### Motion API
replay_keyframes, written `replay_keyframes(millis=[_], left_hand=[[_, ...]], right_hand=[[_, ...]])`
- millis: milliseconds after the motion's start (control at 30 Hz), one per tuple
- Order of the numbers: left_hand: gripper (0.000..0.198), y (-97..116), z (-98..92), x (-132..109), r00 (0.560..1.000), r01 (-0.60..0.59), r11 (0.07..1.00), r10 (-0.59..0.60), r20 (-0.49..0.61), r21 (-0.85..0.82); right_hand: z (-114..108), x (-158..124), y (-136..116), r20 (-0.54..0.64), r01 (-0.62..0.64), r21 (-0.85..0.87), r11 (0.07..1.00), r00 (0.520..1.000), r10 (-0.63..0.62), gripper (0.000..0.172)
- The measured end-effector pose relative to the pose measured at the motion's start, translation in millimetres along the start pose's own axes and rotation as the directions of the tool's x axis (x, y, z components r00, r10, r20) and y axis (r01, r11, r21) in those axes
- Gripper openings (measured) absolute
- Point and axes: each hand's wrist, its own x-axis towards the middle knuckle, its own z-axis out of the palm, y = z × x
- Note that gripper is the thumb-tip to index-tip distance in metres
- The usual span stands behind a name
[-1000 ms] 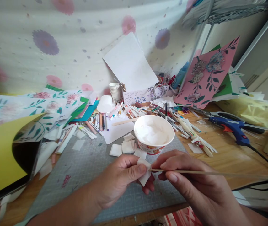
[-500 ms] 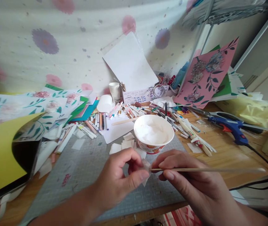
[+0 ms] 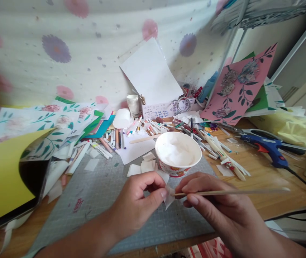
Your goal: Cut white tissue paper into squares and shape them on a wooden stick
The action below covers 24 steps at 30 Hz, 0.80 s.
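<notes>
My left hand (image 3: 139,202) pinches a small piece of thin white paper (image 3: 169,201) between thumb and fingers. In my right hand (image 3: 217,208) is a slim wooden stick (image 3: 239,192), held level, its left tip against the paper and its other end pointing right. Just beyond both hands stands a white paper bowl (image 3: 178,154) with a printed outside and soft white material in it. Several small paper squares (image 3: 148,166) lie beside the bowl, partly behind my left hand. Under everything is a grey cutting mat (image 3: 104,200).
Markers (image 3: 118,138) are strewn along the back. To the right lie a blue glue gun (image 3: 266,147) with its cable and scissors (image 3: 255,132). A pink card with flowers (image 3: 239,86) leans at the right. A yellow sheet (image 3: 5,175) stands at the left.
The stick has turned slightly, its right end now nearer my hand. My left fingers have shifted a little on the paper, and more of it shows below them. The whole view has moved slightly.
</notes>
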Motion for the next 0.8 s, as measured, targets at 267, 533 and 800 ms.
replay_keyframes(millis=[267, 533, 800], left_hand=[[0.015, -10.0, -4.6, 7.0, 0.991, 0.01, 0.982, -0.035, -0.126, -0.19], [0.016, -6.1, -6.3, 10.0, 0.956, -0.086, 0.969, 0.015, -0.292, -0.231], [0.014, 21.5, -17.0, 54.3, 0.898, -0.175, 0.915, 0.299, -0.321, 0.364]], right_hand=[[-11.3, -4.2, 1.8, -0.087, -0.09, 0.08, 0.993, 0.991, 0.097, 0.017], [-22.2, -8.0, -0.6, -0.187, -0.091, 0.189, 0.978, 0.974, 0.126, 0.013], [-32.2, -2.8, 0.0, -0.218, -0.09, 0.225, 0.97, 0.966, 0.14, 0.012]])
